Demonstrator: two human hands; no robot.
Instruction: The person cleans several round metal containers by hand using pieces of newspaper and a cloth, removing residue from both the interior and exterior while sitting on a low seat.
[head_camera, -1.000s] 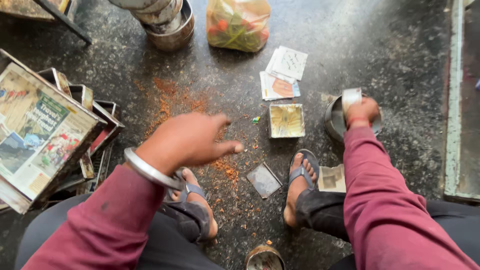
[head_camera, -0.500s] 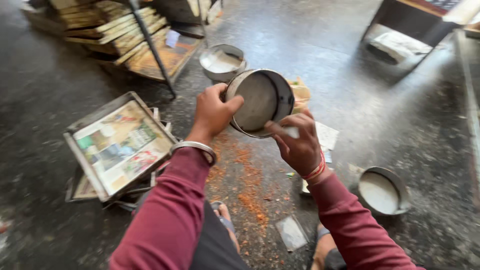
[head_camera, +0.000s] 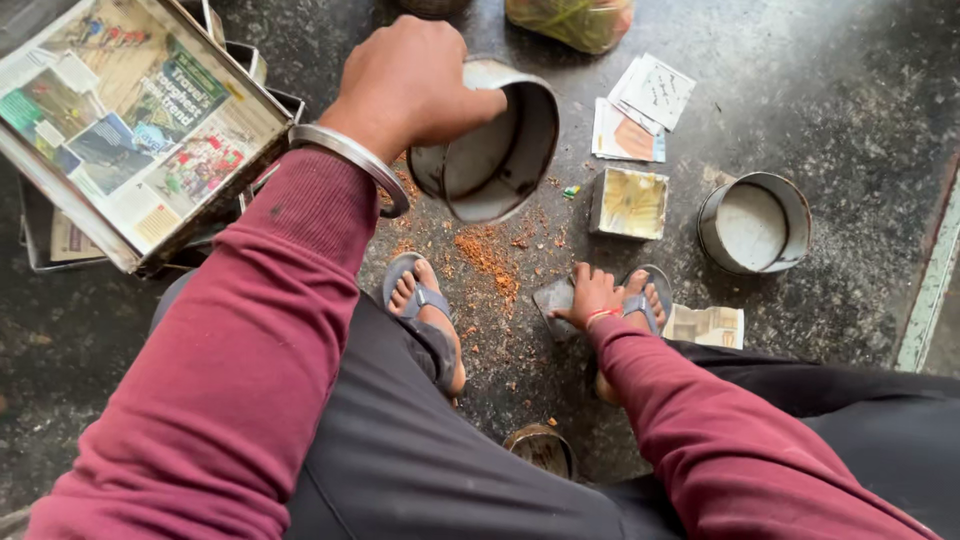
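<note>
Left hand (head_camera: 415, 85) wrapped round tipped round tin (head_camera: 490, 140), empty inside, right hand (head_camera: 590, 298) below it pinching flat grey card (head_camera: 553, 298), bag (head_camera: 570, 20) cut off above.

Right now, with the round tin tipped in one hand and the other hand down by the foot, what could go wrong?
The left hand holds the round metal tin tilted, mouth facing sideways over the floor; anything inside could spill onto the orange powder already scattered there. The right hand touches a small flat metal piece beside the sandalled foot; its edge might nick fingers or toes. The square tin nearby could get knocked.
</note>
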